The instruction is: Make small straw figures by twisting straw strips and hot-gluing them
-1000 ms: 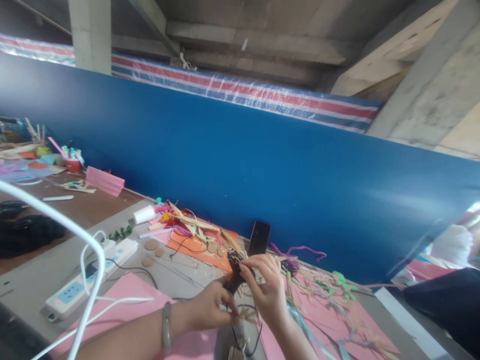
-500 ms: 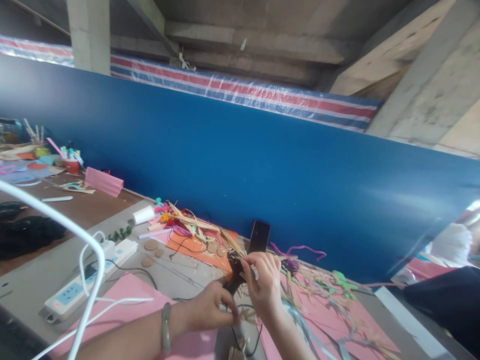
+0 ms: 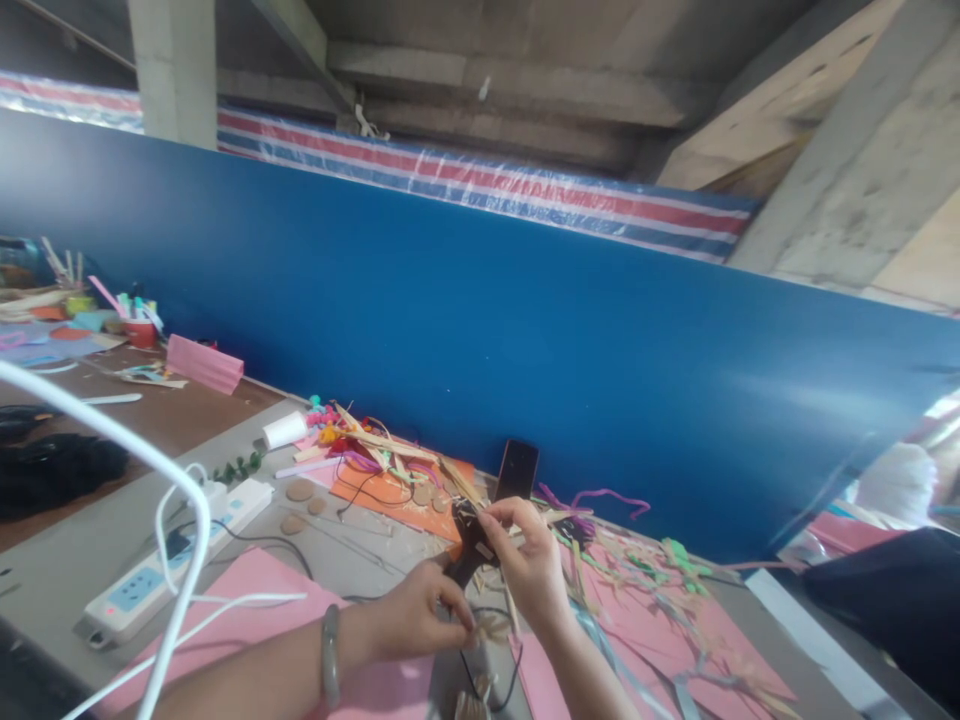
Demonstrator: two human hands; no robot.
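Observation:
Low in the centre, my left hand [image 3: 424, 615], with a bracelet on the wrist, has its fingers curled into a pinch. A tan, fan-like strip piece [image 3: 492, 628] shows right at its fingertips; whether they grip it is unclear. My right hand [image 3: 534, 565] is higher, with thumb and forefinger pinched together in front of a black object [image 3: 472, 545] bearing a small pale label. What that pinch holds is too small to make out. A thin pale stick [image 3: 513, 608] hangs below the right hand. Just behind, a dark phone [image 3: 517, 468] leans upright against the blue panel.
A white power strip [image 3: 176, 565] and a thick white cable [image 3: 184, 480] occupy the left. Pink paper [image 3: 262, 600] lies before my left arm. Cut strips on orange paper [image 3: 360, 490] and a white cup [image 3: 285, 430] sit behind. A blue panel [image 3: 480, 330] closes the back.
My right hand has turned and dropped slightly, uncovering the pale label and thin stick beneath it. My left hand stays almost still. The view has shifted very slightly.

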